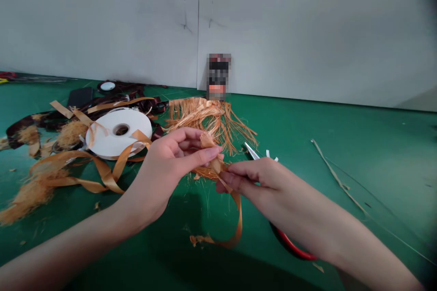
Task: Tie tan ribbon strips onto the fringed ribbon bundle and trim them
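1. The left hand (170,168) is clenched in a pinch on a gold satin ribbon (213,159), with its fingertips closed over a frayed, bunched section. The right hand (259,182) grasps the same section from the other side, its fingertips (227,181) just beside the left hand's.
2. The ribbon sits in the air between the hands, above the desk. Two close pinches seem to be there because slippery satin would otherwise slide free.
3. Its loose tail (237,223) hangs from the grip and curls onto the green desk (375,154) near the person.
4. Just far of the hands lies a mass of frayed ribbon fibres (208,118), spread out flat, perhaps so the strands stay separate.
5. Scissors with red handles (290,243) lie under the right forearm, blades (251,150) pointing far, within easy reach.
6. To the left, a white ribbon spool (118,132) lies flat, with loose gold ribbon (102,175) trailing from it and tufts of fibre (29,195) around it.
7. Further left and far lies dark patterned cloth (23,129). A thin dry strip (336,177) lies to the right, and a wall (300,22) closes the far side.
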`<action>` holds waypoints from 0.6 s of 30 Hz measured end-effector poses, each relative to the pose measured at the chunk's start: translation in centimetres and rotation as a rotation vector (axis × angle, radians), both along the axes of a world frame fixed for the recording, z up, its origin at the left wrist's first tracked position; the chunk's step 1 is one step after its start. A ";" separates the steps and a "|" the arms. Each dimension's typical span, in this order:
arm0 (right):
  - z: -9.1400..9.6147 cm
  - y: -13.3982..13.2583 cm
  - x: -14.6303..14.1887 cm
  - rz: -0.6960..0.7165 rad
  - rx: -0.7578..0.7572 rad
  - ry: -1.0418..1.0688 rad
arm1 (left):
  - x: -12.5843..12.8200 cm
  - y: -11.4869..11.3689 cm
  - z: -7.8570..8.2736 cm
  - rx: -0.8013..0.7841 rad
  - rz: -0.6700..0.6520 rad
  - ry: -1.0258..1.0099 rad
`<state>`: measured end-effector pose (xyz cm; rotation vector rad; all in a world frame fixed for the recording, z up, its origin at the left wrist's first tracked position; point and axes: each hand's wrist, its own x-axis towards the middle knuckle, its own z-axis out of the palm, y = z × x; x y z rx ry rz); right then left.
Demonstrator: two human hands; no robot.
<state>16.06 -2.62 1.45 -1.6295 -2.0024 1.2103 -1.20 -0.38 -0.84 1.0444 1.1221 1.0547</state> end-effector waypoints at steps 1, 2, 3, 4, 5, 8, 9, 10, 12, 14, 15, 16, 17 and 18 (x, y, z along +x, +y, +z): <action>0.1 0.1 0.2 0.006 -0.022 -0.002 | -0.1 0.0 0.0 0.006 0.007 -0.009; 0.1 0.2 0.4 0.015 -0.043 -0.010 | -0.2 0.0 -0.1 0.016 0.014 -0.014; 0.1 0.3 0.5 0.023 -0.060 -0.020 | -0.2 0.0 -0.1 0.028 0.022 -0.018; 0.0 0.4 0.7 0.030 -0.078 -0.035 | -0.3 0.0 -0.1 0.041 0.032 -0.019; 0.0 0.5 0.8 0.037 -0.095 -0.057 | -0.4 0.0 -0.1 0.051 0.038 -0.018; -0.3 0.8 0.7 0.045 -0.074 -0.084 | -0.4 0.0 -0.1 0.059 0.039 0.000; -0.4 0.9 0.6 0.038 -0.045 -0.053 | -0.4 -0.1 -0.1 0.063 0.034 0.008; -0.4 1.0 0.4 0.023 -0.016 -0.001 | -0.3 -0.1 -0.1 0.068 0.027 0.018; -0.4 1.1 0.1 -0.019 0.016 0.127 | -0.2 -0.1 -0.1 0.074 0.009 0.030; -0.2 1.1 -0.1 -0.050 0.005 0.216 | -0.2 -0.2 -0.1 0.074 -0.001 0.031; -0.1 1.1 -0.1 -0.058 0.001 0.238 | -0.1 -0.3 -0.1 0.075 0.001 0.029; 0.1 1.1 -0.1 -0.061 -0.003 0.248 | -0.2 -0.3 -0.1 0.077 0.009 0.024; 0.2 1.0 0.0 -0.065 -0.005 0.251 | -0.2 -0.4 -0.1 0.083 0.021 0.019; 0.4 1.0 0.0 -0.072 -0.007 0.247 | -0.2 -0.4 -0.1 0.087 0.033 0.013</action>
